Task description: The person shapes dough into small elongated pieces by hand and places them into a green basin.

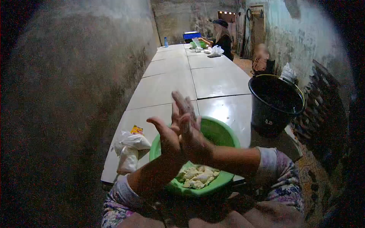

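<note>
Both hands are raised over a green basin (228,138), palms pressed against each other near the wrists. My left hand (171,135) has its thumb stretched out and its fingers apart. My right hand (192,133) crosses against it with fingers extended, slightly blurred. Neither hand holds anything that I can make out. Inside the basin, below my wrists, lies pale, lumpy dough (197,176). Left of the basin are plastic bags of white powder (128,159) and a small yellow-and-red packet (137,130).
A black bucket (270,114) stands right of the long white-tiled table (163,85). At the far end a person (222,38) reaches toward a green bowl (202,44), near a blue crate (192,35) and bottle (165,42). Another person (261,60) is at the right.
</note>
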Tool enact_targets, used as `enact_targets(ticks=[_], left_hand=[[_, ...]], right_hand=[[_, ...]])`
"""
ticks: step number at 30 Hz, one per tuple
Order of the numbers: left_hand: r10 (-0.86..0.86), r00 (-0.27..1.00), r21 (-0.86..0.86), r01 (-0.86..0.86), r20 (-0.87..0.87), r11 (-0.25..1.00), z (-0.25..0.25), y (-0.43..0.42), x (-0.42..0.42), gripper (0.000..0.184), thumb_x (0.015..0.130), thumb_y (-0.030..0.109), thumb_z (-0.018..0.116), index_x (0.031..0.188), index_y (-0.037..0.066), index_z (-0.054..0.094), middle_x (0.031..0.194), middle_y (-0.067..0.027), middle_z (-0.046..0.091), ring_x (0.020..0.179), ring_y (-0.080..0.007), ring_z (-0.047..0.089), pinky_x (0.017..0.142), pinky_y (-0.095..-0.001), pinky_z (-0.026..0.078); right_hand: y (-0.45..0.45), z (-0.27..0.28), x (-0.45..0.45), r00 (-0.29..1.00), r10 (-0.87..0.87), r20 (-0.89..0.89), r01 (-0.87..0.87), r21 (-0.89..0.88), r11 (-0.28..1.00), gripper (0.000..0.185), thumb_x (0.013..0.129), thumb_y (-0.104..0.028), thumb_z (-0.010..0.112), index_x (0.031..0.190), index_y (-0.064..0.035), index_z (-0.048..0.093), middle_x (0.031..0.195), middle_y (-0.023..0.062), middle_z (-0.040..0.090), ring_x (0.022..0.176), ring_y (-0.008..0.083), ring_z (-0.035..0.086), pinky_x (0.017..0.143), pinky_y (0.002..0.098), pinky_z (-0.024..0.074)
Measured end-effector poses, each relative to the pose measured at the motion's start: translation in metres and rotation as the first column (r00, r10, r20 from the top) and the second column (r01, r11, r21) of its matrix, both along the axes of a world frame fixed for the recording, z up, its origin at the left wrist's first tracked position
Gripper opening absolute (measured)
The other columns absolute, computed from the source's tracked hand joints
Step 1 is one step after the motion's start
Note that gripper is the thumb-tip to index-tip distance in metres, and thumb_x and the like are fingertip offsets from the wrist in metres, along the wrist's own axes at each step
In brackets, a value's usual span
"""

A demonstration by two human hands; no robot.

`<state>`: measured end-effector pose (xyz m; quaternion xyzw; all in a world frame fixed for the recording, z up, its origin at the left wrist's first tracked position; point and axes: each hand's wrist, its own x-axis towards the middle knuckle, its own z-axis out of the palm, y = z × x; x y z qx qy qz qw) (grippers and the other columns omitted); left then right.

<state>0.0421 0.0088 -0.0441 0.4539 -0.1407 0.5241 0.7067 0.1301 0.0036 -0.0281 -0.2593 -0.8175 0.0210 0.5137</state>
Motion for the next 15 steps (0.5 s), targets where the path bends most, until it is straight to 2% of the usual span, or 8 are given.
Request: enact_targets(ticks=[1,2,5,6,7,9,11,15], left_hand=[[0.477,0.764,0.121,-0.475,-0.435,0.871,0.012,-0.016,0.004,0.111,0.068,0.087,0.006,0.147,0.009,0.001,0.151,-0.0133,0.017,0.139,-0.0295,0.016,0.113,-0.0442,0.011],[0.222,0.945,-0.402,-0.304,-0.238,0.864,0.020,-0.027,0.014,0.112,0.068,0.088,0.005,0.147,0.008,0.009,0.151,-0.0129,0.020,0.138,-0.0292,0.020,0.112,-0.0433,0.013],[0.049,0.983,-0.481,-0.129,-0.176,0.867,0.024,-0.022,0.009,0.111,0.069,0.088,0.008,0.146,0.008,0.014,0.148,-0.0144,0.025,0.136,-0.0298,0.024,0.112,-0.0440,0.016],[-0.473,0.842,-0.112,0.513,0.260,0.851,0.011,-0.005,0.004,0.108,0.072,0.086,0.009,0.145,0.007,0.019,0.145,-0.0153,0.032,0.133,-0.0314,0.029,0.111,-0.0450,0.019],[-0.472,0.842,-0.116,0.513,0.262,0.851,-0.006,-0.001,-0.001,0.108,0.072,0.086,0.009,0.145,0.007,0.019,0.145,-0.0153,0.032,0.133,-0.0314,0.029,0.111,-0.0450,0.019],[-0.166,0.986,-0.620,0.115,-0.026,0.776,-0.006,-0.004,-0.004,0.102,0.075,0.084,0.011,0.138,0.006,0.034,0.138,-0.0165,0.042,0.126,-0.0332,0.039,0.110,-0.0475,0.019],[-0.113,0.991,-0.664,0.040,-0.067,0.747,0.002,-0.006,0.002,0.098,0.077,0.081,0.012,0.130,0.004,0.040,0.129,-0.0178,0.048,0.118,-0.0337,0.045,0.106,-0.0489,0.024],[0.013,0.985,-0.758,-0.139,-0.170,0.638,0.011,-0.005,0.009,0.092,0.083,0.075,0.011,0.112,-0.002,0.051,0.104,-0.0202,0.061,0.100,-0.0351,0.056,0.094,-0.0488,0.042]], right_hand=[[0.031,-0.009,0.005,0.995,0.083,-0.061,-0.063,0.280,0.958,0.109,0.076,-0.013,0.072,0.146,-0.0116,-0.012,0.144,0.0340,0.012,0.133,0.0499,0.014,0.106,0.0567,0.0171],[0.038,-0.001,0.011,0.993,-0.086,-0.082,0.102,0.205,0.973,0.120,0.067,-0.001,0.074,0.145,-0.0119,-0.016,0.143,0.0359,0.013,0.132,0.0505,0.018,0.104,0.0576,0.0198],[0.025,0.001,0.004,0.953,-0.303,0.022,0.304,-0.056,0.951,0.084,0.079,-0.046,0.056,0.145,-0.0055,0.021,0.151,0.0185,0.015,0.139,0.0412,0.009,0.104,0.0664,0.0004],[0.013,0.017,0.005,0.911,-0.377,0.165,0.362,0.113,0.925,0.081,0.080,-0.052,0.051,0.144,-0.0098,0.025,0.152,0.0158,0.014,0.140,0.0392,0.007,0.098,0.0712,-0.0055],[0.005,0.032,0.007,0.839,-0.463,0.287,0.386,0.285,0.877,0.078,0.081,-0.059,0.046,0.144,-0.0141,0.029,0.153,0.0132,0.013,0.141,0.0372,0.004,0.093,0.0761,-0.0113],[0.026,0.039,0.018,0.852,-0.498,0.162,0.442,0.290,0.849,0.076,0.081,-0.062,0.046,0.140,-0.0151,0.036,0.151,0.0139,0.018,0.140,0.0385,0.006,0.091,0.0765,-0.0143],[0.033,0.048,0.025,0.823,-0.544,0.166,0.479,0.312,0.820,0.071,0.088,-0.063,0.028,0.137,-0.0137,0.040,0.150,0.0127,0.023,0.141,0.0356,0.005,0.093,0.0701,-0.0193],[0.011,0.080,0.047,0.840,-0.525,0.140,0.478,0.268,0.837,0.063,0.088,-0.060,0.034,0.131,-0.0164,0.048,0.144,0.0101,0.035,0.137,0.0337,0.022,0.098,0.0675,-0.0148]])
